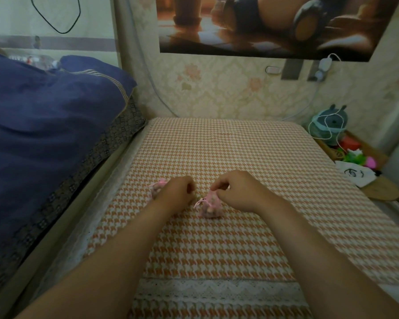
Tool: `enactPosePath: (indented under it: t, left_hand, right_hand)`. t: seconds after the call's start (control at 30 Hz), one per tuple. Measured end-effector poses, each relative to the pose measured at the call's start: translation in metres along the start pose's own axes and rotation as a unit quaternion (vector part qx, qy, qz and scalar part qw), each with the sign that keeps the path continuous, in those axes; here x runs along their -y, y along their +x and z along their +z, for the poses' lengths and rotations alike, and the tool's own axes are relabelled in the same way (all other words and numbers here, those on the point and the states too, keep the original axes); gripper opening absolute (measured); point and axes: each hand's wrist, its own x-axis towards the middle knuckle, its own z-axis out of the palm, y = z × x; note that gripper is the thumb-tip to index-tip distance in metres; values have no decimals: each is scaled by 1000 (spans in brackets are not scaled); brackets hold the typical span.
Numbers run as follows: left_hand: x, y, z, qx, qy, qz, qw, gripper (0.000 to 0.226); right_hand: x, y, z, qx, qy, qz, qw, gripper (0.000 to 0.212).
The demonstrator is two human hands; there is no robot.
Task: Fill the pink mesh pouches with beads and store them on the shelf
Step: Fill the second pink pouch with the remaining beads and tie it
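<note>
Two pink mesh pouches holding beads lie on the orange houndstooth tablecloth [228,146]. One pouch [210,207] stands between my hands with its ribbon neck gathered; my right hand [235,192] pinches its top with thumb and fingers. The second pouch [157,188] sits to the left, half hidden behind my left hand [177,192]. My left hand is curled into a loose fist beside that pouch; whether it touches the pouch is hidden. No loose beads or shelf are visible.
A bed with a dark blue quilt [51,116] runs along the table's left side. Right of the table sit a plush toy [329,125] wrapped in white cable, colourful items [355,155], a white cloth [355,173] and a round wooden piece [381,191]. The wallpapered wall stands behind.
</note>
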Motion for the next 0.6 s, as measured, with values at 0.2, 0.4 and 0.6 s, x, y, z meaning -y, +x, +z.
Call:
enactPosePath:
  t: [0.2,0.4,0.6]
  left_hand:
    - [-25,1,-15,-34,-153,67,985,13]
    - [-42,-12,-21,-29,-255,88,962,9]
    - [-45,-25,-25,-12,-150,124,981,10]
  right_hand:
    - [1,-2,-4,2,-10,6,1000,24]
    - [1,-1,-3,3,-26,16,1000,23]
    - [1,-1,-1,-3,-38,14,999,16]
